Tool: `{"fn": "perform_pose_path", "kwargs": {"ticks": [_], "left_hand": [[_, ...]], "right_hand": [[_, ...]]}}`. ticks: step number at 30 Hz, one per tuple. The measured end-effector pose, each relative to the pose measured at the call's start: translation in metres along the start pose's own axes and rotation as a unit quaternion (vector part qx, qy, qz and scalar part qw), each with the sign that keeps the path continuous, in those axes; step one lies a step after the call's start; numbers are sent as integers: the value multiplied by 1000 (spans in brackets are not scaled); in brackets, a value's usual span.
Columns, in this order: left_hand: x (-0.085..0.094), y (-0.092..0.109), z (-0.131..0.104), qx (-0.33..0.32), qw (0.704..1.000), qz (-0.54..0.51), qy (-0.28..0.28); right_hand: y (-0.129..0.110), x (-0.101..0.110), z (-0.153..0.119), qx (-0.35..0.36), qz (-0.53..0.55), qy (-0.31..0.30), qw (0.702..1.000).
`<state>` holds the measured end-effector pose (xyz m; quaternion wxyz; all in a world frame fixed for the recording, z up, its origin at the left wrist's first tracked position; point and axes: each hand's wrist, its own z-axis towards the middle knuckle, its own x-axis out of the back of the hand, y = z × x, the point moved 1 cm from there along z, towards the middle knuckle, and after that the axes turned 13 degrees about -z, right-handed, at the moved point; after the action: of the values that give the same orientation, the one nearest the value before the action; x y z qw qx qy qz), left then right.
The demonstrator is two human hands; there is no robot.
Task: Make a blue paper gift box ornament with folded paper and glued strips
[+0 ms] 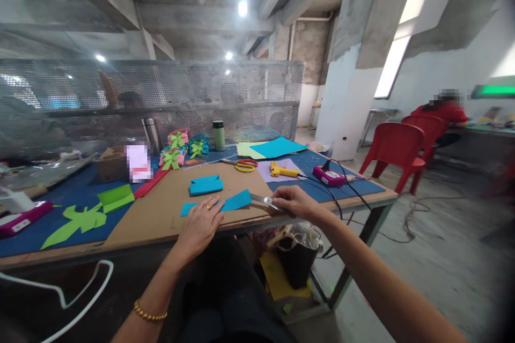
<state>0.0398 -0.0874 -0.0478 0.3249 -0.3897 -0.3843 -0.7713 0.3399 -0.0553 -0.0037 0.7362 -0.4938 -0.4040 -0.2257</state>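
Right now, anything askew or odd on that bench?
Nothing damaged or spilled. The left hand presses the blue paper strip, which lies skewed across the cardboard sheet; the right hand holds a metal blade. Black cables trail off the table edge.

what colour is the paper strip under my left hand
Bright blue. The paper strip lies on brown cardboard, pressed by the left hand; the head view shows it clearly.

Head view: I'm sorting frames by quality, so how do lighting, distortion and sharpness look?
Head view: ceiling lamp flares with streaks; window is blown out; wide-angle bends the edges and darkens the right corners; left hand, right hand and blue paper strip are fairly sharp.
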Motion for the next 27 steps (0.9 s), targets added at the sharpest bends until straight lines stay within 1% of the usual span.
{"fn": "perform_pose_path", "kwargs": {"ticks": [2,4,6,8,13,15,21,25,27], "left_hand": [[0,0,0,2,1000,-1,2],[0,0,0,2,1000,-4,1],[0,-1,-1,-3,1000,-7,-1],[1,-1,-1,-6,1000,-10,-6],[2,1,-1,0,1000,-2,-8],[2,1,0,-2,1000,1,-2],[3,3,0,-36,999,-3,22],[10,16,3,-57,997,46,23],[13,25,10,-80,995,59,7]], "right_hand": [[-3,0,-1,23,-23,2,999],[-7,1,-3,38,-77,4,996],[-12,3,-5,32,-140,5,990],[-14,5,-6,17,-179,7,984],[-15,9,-7,25,-194,-19,981],[-15,10,-5,27,-195,-20,980],[-19,5,4,37,-186,-22,982],[-27,3,4,58,-211,-42,975],[-32,2,-1,69,-243,-50,966]]}}
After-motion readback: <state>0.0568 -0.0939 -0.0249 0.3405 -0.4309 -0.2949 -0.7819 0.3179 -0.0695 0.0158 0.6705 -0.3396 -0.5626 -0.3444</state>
